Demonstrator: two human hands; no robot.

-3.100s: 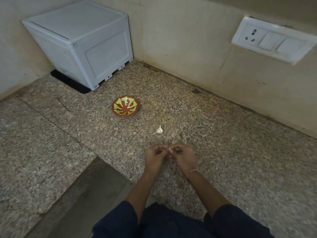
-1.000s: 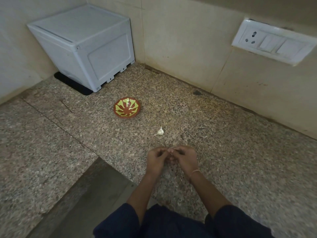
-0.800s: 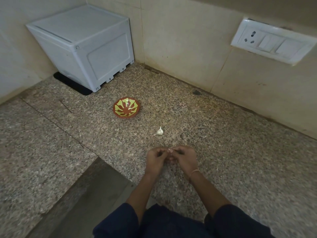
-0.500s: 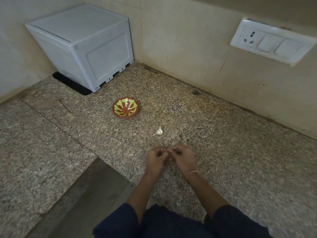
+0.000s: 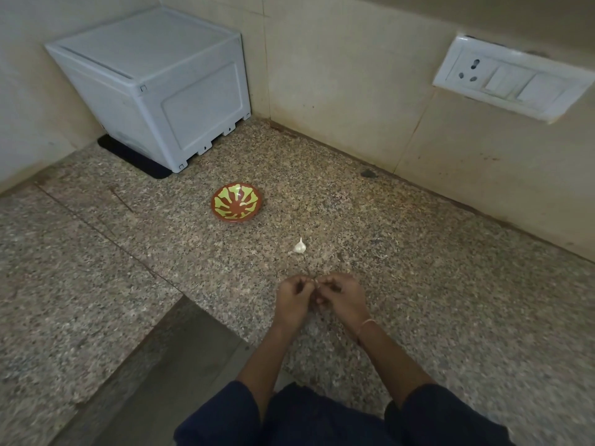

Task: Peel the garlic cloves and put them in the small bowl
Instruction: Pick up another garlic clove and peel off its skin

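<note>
Head: clove [image 5: 317,280] between left hand [image 5: 294,300], right hand [image 5: 344,299]

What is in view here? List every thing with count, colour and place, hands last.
small bowl: 1, red-brown with yellow-green pattern, on the counter ahead of the hands; a pale bit lies inside
garlic piece: 1, white, on the counter between the bowl and the hands
garlic clove: 1, pale, mostly hidden between the fingertips
plastic box: 1, white, back left corner
mat: 1, black, under the box
switch plate: 1, white, on the right wall
counter: 1, speckled brown stone
left hand: 1, over the near counter, pinches the clove
right hand: 1, beside the left hand, pinches the same clove
sleeves: 2, dark blue, bottom edge
</note>
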